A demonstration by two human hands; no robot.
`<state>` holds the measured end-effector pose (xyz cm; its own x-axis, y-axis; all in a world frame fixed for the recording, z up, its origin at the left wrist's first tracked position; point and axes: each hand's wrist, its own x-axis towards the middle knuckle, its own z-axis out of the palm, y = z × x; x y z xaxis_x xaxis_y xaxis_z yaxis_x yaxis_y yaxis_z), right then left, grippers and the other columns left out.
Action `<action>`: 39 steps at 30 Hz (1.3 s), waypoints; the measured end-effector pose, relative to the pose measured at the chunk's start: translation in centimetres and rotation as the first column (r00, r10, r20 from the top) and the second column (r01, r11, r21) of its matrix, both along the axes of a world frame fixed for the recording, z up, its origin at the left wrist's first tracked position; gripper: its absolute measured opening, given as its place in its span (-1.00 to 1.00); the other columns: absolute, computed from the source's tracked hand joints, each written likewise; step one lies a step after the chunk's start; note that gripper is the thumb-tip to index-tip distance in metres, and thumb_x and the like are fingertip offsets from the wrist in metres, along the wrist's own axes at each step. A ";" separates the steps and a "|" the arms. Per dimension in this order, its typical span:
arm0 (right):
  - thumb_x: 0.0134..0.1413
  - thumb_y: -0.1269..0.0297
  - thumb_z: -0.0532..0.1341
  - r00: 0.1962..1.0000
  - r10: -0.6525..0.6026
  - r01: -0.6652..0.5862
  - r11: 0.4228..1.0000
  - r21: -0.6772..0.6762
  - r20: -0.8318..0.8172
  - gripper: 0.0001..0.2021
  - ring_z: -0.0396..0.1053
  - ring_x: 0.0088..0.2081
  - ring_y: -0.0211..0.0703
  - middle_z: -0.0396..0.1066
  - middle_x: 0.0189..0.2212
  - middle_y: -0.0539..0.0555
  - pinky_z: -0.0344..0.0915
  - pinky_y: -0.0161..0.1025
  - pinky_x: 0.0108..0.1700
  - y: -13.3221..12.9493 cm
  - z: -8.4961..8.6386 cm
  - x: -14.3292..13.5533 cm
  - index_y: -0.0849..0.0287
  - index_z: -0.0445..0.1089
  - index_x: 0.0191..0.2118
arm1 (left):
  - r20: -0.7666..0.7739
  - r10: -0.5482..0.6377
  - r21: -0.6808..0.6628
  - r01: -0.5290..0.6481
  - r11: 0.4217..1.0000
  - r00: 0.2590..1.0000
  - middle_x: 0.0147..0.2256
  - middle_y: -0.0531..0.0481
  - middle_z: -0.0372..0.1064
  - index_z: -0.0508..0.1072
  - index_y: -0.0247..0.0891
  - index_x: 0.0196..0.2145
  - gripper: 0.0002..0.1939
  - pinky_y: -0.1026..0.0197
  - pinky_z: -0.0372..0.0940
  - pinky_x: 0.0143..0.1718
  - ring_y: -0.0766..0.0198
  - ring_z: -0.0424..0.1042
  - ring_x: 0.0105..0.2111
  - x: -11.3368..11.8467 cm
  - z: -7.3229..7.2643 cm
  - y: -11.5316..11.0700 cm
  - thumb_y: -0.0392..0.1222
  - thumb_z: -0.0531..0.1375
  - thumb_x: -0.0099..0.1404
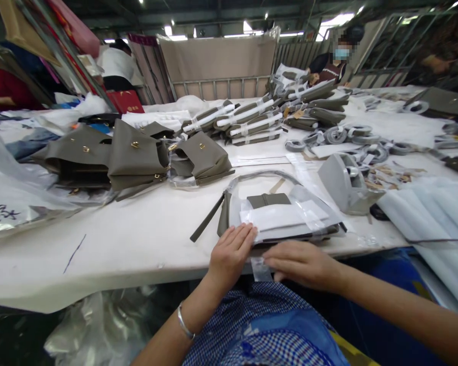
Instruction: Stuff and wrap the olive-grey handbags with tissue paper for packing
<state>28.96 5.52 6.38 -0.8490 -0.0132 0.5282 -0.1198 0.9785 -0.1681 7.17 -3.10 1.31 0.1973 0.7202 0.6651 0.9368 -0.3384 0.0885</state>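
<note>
A grey-olive handbag [222, 213] lies on the white table near its front edge, with clear plastic and white sheets over its front and its handle arched away from me. My left hand [232, 249] rests flat on the lower left of this wrapping, fingers stretched and side by side. To its right, just off the bag's lower edge, my right hand [299, 262] pinches a strip of clear tape or film [260, 269] that hangs over the table edge.
Open olive bags [137, 155] stand at the left on the table [110, 239]. Wrapped bags [252, 119] are piled behind. A tape dispenser [341, 180], coiled straps [336, 134] and foam sheets [435, 208] are at the right. A masked person [332, 68] stands across the table.
</note>
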 end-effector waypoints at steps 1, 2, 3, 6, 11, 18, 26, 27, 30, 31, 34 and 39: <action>0.24 0.31 0.25 1.000 -0.001 -0.001 0.999 0.042 0.031 -0.67 0.45 0.01 -0.15 0.54 -0.09 0.18 0.39 -0.19 0.09 -1.0 -1.2 1.0 0.26 0.38 0.09 | 0.000 -0.002 -0.003 0.002 1.000 1.000 0.15 -0.06 0.38 0.33 -0.25 0.19 -0.58 0.03 0.33 0.17 0.20 0.37 0.15 0.0 0.0 0.0 -0.29 0.14 0.40; 0.25 0.33 0.24 0.997 -0.025 0.020 0.996 0.085 0.070 -0.65 0.42 0.06 -0.12 0.52 -0.04 0.20 0.38 -0.14 0.13 -1.7 -2.3 1.6 0.28 0.36 0.12 | -0.002 -0.004 -0.002 0.004 1.000 1.000 0.15 -0.05 0.38 0.32 -0.25 0.20 -0.58 0.04 0.32 0.17 0.20 0.37 0.15 0.0 0.0 0.0 -0.30 0.14 0.40; 0.26 0.37 0.21 0.993 -0.067 0.055 0.991 0.120 0.099 -0.64 0.39 0.11 -0.10 0.50 0.00 0.22 0.37 -0.10 0.14 -2.1 -3.4 1.9 0.30 0.34 0.15 | -0.005 -0.005 -0.002 0.005 1.000 1.000 0.16 -0.05 0.37 0.32 -0.26 0.20 -0.57 0.04 0.32 0.17 0.20 0.37 0.15 0.0 0.0 0.0 -0.30 0.14 0.40; 0.27 0.50 0.12 0.982 -0.174 0.160 0.972 0.175 0.071 -0.63 0.39 0.12 -0.09 0.47 0.04 0.24 0.42 -0.09 0.09 -2.1 -5.6 0.9 0.30 0.34 0.16 | -0.016 -0.001 0.004 0.001 1.000 1.000 0.17 -0.06 0.36 0.30 -0.27 0.21 -0.57 0.03 0.32 0.16 0.19 0.37 0.15 0.0 0.2 -0.1 -0.31 0.12 0.40; 0.25 0.46 0.17 0.983 -0.127 0.141 0.984 0.105 -0.130 -0.81 0.53 -0.13 -0.15 0.59 -0.20 0.13 0.49 -0.19 -0.08 -1.6 -5.5 -1.7 0.24 0.50 -0.09 | -0.038 0.002 0.008 -0.001 1.000 0.999 0.16 -0.09 0.36 0.31 -0.29 0.21 -0.58 0.01 0.34 0.14 0.17 0.38 0.14 0.2 0.6 -0.1 -0.31 0.10 0.41; 0.27 0.43 0.16 0.983 -0.140 0.138 0.990 -0.019 -0.122 -0.81 0.55 -0.16 -0.20 0.59 -0.19 0.12 0.49 -0.26 -0.05 -3.6 -5.2 -0.8 0.21 0.50 -0.09 | -0.051 0.030 -0.033 -0.031 0.999 0.998 0.21 -0.09 0.29 0.23 -0.28 0.26 -0.53 0.00 0.33 0.16 0.17 0.32 0.19 0.3 0.7 0.1 -0.27 0.10 0.42; 0.30 0.43 0.11 0.981 -0.161 0.156 0.986 -0.056 -0.107 -0.77 0.55 -0.11 -0.17 0.59 -0.16 0.12 0.50 -0.24 -0.05 -5.0 -5.7 0.0 0.21 0.50 -0.06 | -0.079 0.029 -0.044 -0.032 0.999 0.997 0.25 -0.08 0.23 0.17 -0.25 0.30 -0.48 -0.01 0.29 0.19 0.16 0.25 0.24 0.2 0.1 0.0 -0.30 0.10 0.42; 0.30 0.43 0.12 0.982 -0.160 0.155 0.987 -0.051 -0.104 -0.77 0.54 -0.10 -0.17 0.59 -0.16 0.12 0.50 -0.23 -0.04 -5.0 -5.6 0.0 0.21 0.50 -0.05 | -0.077 0.030 -0.042 -0.034 0.999 0.997 0.25 -0.08 0.24 0.17 -0.25 0.30 -0.49 -0.01 0.28 0.19 0.16 0.25 0.24 0.2 0.0 0.0 -0.31 0.09 0.42; 0.29 0.44 0.12 0.984 -0.153 0.151 0.988 -0.028 -0.094 -0.77 0.54 -0.10 -0.17 0.59 -0.16 0.13 0.49 -0.23 -0.02 -4.9 -4.4 0.1 0.22 0.50 -0.05 | -0.080 0.032 -0.031 -0.035 0.999 0.996 0.24 -0.07 0.26 0.19 -0.24 0.29 -0.50 0.00 0.26 0.20 0.17 0.27 0.23 0.3 -0.1 0.0 -0.34 0.06 0.42; 0.29 0.44 0.12 0.983 -0.153 0.152 0.988 -0.015 -0.097 -0.77 0.54 -0.11 -0.17 0.59 -0.16 0.13 0.49 -0.23 -0.02 -4.8 -3.7 0.0 0.23 0.50 -0.06 | -0.084 0.037 -0.023 -0.039 0.999 0.996 0.24 -0.08 0.25 0.21 -0.24 0.28 -0.51 0.00 0.26 0.20 0.16 0.26 0.23 0.4 -0.1 -0.1 -0.34 0.05 0.42; 0.30 0.43 0.12 0.979 -0.160 0.166 0.985 0.046 -0.123 -0.78 0.55 -0.15 -0.20 0.59 -0.16 0.11 0.48 -0.23 -0.03 -4.1 -1.5 -0.5 0.23 0.51 -0.10 | -0.086 0.070 0.006 -0.070 0.998 0.994 0.22 -0.12 0.28 0.28 -0.23 0.24 -0.54 -0.01 0.25 0.20 0.10 0.26 0.22 0.6 -0.1 -0.1 -0.36 0.07 0.41; 0.29 0.44 0.14 0.959 -0.213 0.240 0.962 0.132 -0.189 -0.80 0.54 -0.16 -0.22 0.59 -0.18 0.04 0.42 -0.22 -0.01 -2.3 1.2 -1.9 0.17 0.51 -0.12 | -0.081 0.089 0.020 -0.087 0.996 0.993 0.00 -0.15 0.46 0.34 -0.23 0.19 -0.58 -0.03 0.27 0.17 0.11 0.43 0.01 0.9 0.0 -0.2 -0.31 0.11 0.40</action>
